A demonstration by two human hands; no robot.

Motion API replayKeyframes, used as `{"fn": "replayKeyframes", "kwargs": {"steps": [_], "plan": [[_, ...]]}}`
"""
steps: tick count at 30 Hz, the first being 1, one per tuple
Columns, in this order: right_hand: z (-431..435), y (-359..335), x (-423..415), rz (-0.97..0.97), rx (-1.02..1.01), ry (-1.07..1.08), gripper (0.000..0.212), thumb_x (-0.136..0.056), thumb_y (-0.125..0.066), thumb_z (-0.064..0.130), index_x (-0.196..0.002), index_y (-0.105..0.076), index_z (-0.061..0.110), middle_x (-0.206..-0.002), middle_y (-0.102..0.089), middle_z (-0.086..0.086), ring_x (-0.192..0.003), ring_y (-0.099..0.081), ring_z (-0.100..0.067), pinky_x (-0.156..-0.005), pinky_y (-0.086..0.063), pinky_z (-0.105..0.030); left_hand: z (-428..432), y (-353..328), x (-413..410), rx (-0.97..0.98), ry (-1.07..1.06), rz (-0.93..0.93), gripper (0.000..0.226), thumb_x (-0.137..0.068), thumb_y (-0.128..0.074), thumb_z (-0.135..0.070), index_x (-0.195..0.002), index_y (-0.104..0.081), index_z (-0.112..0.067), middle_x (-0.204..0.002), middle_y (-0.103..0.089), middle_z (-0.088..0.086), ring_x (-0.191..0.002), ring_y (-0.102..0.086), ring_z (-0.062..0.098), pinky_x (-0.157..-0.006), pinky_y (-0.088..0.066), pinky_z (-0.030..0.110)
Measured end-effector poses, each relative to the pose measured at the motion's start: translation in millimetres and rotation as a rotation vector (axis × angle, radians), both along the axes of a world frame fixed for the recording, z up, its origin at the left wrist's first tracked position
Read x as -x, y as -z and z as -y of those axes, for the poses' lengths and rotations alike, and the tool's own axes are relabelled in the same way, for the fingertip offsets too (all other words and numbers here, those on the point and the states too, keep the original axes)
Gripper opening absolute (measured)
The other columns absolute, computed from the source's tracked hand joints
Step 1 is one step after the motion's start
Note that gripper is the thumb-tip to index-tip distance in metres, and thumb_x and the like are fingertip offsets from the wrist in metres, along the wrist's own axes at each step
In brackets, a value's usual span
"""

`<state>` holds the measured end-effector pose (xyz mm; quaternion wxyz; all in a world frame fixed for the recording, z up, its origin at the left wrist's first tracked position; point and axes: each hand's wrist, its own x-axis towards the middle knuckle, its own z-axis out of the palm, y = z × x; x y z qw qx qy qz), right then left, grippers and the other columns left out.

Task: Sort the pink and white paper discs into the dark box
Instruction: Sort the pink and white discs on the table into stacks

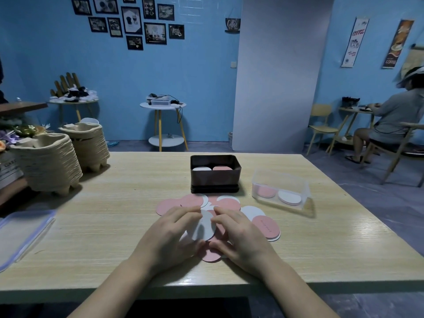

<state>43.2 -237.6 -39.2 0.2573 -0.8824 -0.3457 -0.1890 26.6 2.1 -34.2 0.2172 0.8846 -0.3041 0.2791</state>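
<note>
Picking step: the left hand (174, 230) pinches a white disc (205, 226) over the loose pile (167, 206), on the near side of the dark box (214, 180). The right hand (241, 232) curls at the disc's right edge; whether it grips, I cannot tell. I think the next move is onto the box's left, white stack.

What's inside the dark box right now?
The dark box holds a white disc on the left and a pink disc on the right, side by side. Its front wall hides whatever lies below them, so stack heights can't be told.

Stacked pulp trays (48, 161) left, seated person (394, 120) far right.
</note>
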Motion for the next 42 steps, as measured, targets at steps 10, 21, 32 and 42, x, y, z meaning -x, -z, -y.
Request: {"fn": "replayKeyframes", "kwargs": {"steps": [10, 21, 32, 42], "plan": [[3, 0, 1, -0.024, -0.083, -0.001, 0.031, -0.085, -0.066, 0.045, -0.108, -0.061, 0.026, -0.147, -0.05, 0.008, -0.135, -0.043, -0.009, -0.106, -0.04, -0.026, 0, 0, 7, 0.05, -0.032, -0.045, 0.054, -0.084, -0.066, -0.047, -0.131, -0.06, -0.02, -0.133, -0.064, -0.006, -0.118, -0.06, 0.013, -0.093, -0.052, 0.027], [3, 0, 0, -0.024, -0.077, -0.013, 0.036, -0.084, -0.068, 0.048, -0.112, -0.06, 0.027, -0.146, -0.052, 0.002, -0.135, -0.045, -0.013, -0.106, -0.043, -0.029, -1, 8, 1, 0.004, -0.043, -0.026, 0.041, -0.086, -0.065, -0.032, -0.126, -0.061, -0.024, -0.119, -0.071, -0.006, -0.104, -0.067, 0.018, -0.075, -0.056, 0.033], [4, -1, 0, -0.034, -0.073, 0.011, 0.034, -0.083, -0.077, 0.04, -0.11, -0.061, 0.026, -0.146, -0.052, 0.003, -0.136, -0.044, -0.013, -0.105, -0.04, -0.026, -12, 1, 8, 0.051, -0.072, -0.148, 0.041, -0.089, -0.062, -0.048, -0.126, -0.061, -0.029, -0.128, -0.061, -0.019, -0.119, -0.055, 0.001, -0.096, -0.048, 0.028], [4, -1, 0, -0.055, -0.082, 0.026, 0.033, -0.083, -0.079, 0.041, -0.107, -0.06, 0.03, -0.147, -0.05, 0.008, -0.137, -0.042, -0.01, -0.105, -0.038, -0.024, -40, 9, 27, -0.068, -0.209, -0.199, 0.062, -0.074, -0.065, -0.061, -0.129, -0.059, -0.033, -0.123, -0.062, -0.021, -0.117, -0.053, 0.005, -0.1, -0.039, 0.034]]}}
